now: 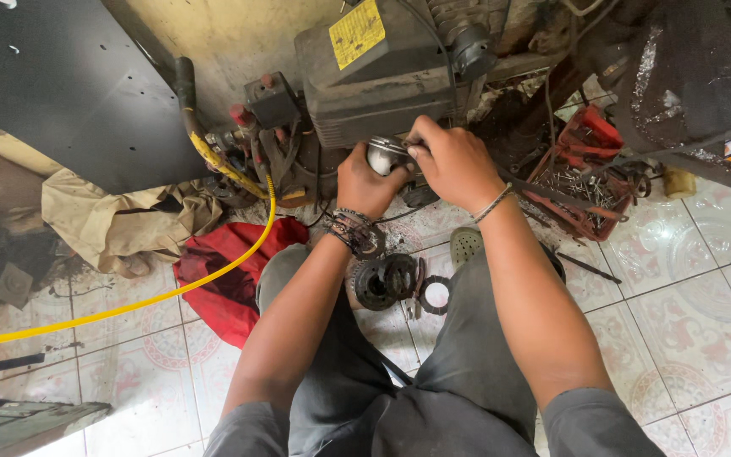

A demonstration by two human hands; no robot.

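Silvery and rounded, the metal part (382, 156) sits pressed against the front of the dark machine (382, 85), clasped between both hands: left hand (368, 182) cupping it from below-left, right hand (454, 161) gripping from the right, equally near.

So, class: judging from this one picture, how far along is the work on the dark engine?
Done: round black metal parts and a ring gasket already lie off on the patterned floor tiles. In hand: the left hand and right hand both grip a shiny silver cylindrical part at the dark engine. Left: those loose parts remain unfitted.
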